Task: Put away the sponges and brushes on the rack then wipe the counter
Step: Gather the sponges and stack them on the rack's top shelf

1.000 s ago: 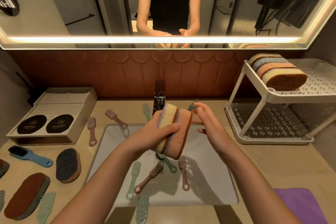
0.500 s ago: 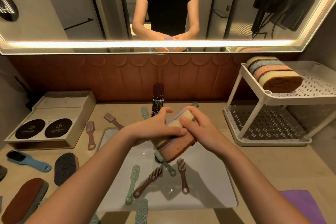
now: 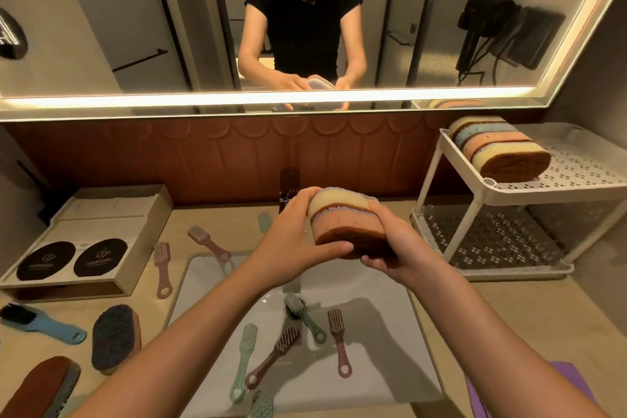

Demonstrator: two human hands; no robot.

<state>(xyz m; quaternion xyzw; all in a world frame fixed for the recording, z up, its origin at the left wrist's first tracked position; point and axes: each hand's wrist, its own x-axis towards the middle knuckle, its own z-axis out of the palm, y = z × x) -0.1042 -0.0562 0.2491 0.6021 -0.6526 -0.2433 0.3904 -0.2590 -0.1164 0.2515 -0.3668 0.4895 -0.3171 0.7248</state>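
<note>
A stack of sponges (image 3: 346, 220), yellow, pink and brown layers, is held over the white sink (image 3: 390, 332) between both hands. My left hand (image 3: 291, 241) grips its left side and my right hand (image 3: 393, 248) cups its right side and underside. Several more sponges (image 3: 498, 153) lie on the top shelf of the white two-tier rack (image 3: 576, 187) at the right. Several small brushes lie in the sink: a green one (image 3: 242, 360), a brown one (image 3: 271, 360), a pink one (image 3: 337, 339). A purple cloth (image 3: 573, 383) shows at the bottom right.
On the counter at left lie a blue brush (image 3: 44, 326), a dark oval scrubber (image 3: 113, 336), a brown scrubber (image 3: 37, 387), two pink brushes (image 3: 163, 268) and a beige box (image 3: 91, 241). A dark faucet (image 3: 289, 187) stands behind the sponges. The rack's lower shelf (image 3: 492, 241) holds nothing.
My right hand has closed onto the sponge stack, which was held by the left alone. The stack has turned flat and moved up and to the right.
</note>
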